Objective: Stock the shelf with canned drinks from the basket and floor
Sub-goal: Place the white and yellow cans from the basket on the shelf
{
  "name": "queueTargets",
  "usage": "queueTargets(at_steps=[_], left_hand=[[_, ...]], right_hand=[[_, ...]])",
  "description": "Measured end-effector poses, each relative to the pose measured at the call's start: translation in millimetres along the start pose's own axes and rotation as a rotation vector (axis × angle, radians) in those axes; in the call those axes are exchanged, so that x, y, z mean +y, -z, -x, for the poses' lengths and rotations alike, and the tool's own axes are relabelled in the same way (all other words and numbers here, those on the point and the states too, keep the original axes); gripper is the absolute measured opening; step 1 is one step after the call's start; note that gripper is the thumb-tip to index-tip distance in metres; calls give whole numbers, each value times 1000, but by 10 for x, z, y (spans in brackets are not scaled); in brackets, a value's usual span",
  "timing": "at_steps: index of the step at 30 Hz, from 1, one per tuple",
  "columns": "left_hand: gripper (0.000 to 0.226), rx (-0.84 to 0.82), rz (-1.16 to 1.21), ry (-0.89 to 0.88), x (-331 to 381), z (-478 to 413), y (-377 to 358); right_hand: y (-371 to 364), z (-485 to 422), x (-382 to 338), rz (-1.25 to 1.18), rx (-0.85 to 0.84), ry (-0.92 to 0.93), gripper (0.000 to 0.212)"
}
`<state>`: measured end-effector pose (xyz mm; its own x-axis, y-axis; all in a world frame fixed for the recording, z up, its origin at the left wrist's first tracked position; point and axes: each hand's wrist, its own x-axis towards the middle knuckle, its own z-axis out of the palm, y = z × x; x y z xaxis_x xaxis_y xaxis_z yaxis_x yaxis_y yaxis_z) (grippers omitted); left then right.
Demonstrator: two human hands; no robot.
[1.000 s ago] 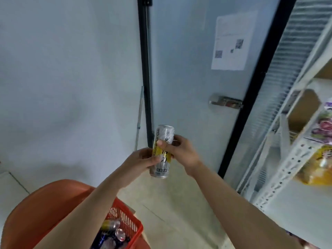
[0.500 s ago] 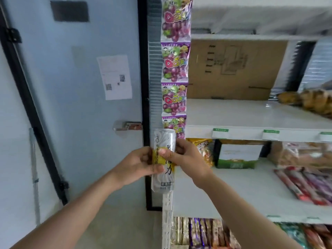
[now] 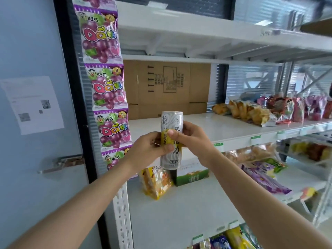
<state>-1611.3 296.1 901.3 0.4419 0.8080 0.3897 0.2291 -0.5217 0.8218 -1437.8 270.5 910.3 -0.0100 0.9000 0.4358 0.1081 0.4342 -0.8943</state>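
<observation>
- Can (image 3: 172, 121) upright, long axis vertical, held in front of the shelf (image 3: 224, 130) lip, near its left end.
- Left hand (image 3: 149, 151) wraps it from the left, right hand (image 3: 194, 141) from the right. Thumbs lie across the label, and both hands hold the can firmly.
- Can base hangs below board level; bare board lies behind and to the right. Judged: lift, then push forward; right hand nearer.

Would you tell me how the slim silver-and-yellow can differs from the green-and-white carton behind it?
The can is a tall cylinder; the carton is a low box. The left hand and right hand grip the can; the carton rests on a white shelf. Both bear printed lettering.
</observation>
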Motion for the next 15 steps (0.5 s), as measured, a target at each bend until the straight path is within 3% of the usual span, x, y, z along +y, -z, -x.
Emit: queueTargets(at_steps=[3,9,15], left_hand=[[18,16,6,-16,-48,-350,-70],[27,47,78,48,-285,-981,-223],[30,178,-4,110,-606,-1571,-328]], right_hand=[[150,-250,73,7,49,9,34],[403,-827,425,11,92,-30,40],[675,-1463,747,80,-41,-29,37]])
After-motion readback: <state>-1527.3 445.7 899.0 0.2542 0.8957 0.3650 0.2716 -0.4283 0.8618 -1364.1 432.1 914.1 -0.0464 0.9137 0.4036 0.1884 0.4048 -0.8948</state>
